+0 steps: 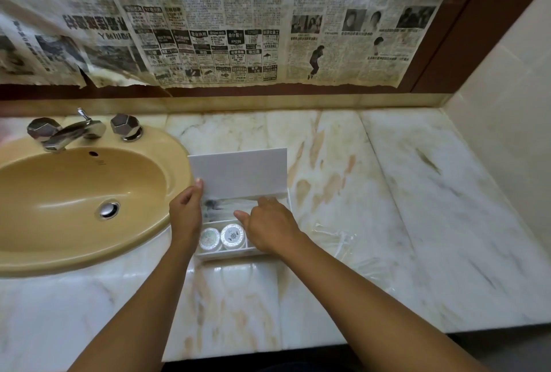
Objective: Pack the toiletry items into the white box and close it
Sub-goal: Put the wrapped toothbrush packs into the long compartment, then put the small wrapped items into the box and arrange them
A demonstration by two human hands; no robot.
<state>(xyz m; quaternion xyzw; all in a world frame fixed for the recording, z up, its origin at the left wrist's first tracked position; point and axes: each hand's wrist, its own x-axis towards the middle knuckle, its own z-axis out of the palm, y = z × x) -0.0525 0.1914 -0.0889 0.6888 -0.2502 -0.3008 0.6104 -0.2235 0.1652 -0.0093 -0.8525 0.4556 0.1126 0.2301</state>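
The white box (286, 201) stands on the marble counter just right of the sink, its hinged lid (238, 173) raised upright at the back. My left hand (186, 213) pinches the lid's lower left corner. My right hand (268, 227) reaches into the box's right side with its fingers over flat packets (220, 207) in the rear compartment. Two round white wrapped soaps (222, 237) sit side by side in the front compartment. The box's right front part is hidden under my right hand.
A beige sink (83, 198) with chrome taps (80, 130) lies at the left. Crumpled clear plastic wrap (343, 240) lies on the counter (417, 192) right of the box. Newspaper (208, 19) covers the wall behind. A side wall stands at the far right.
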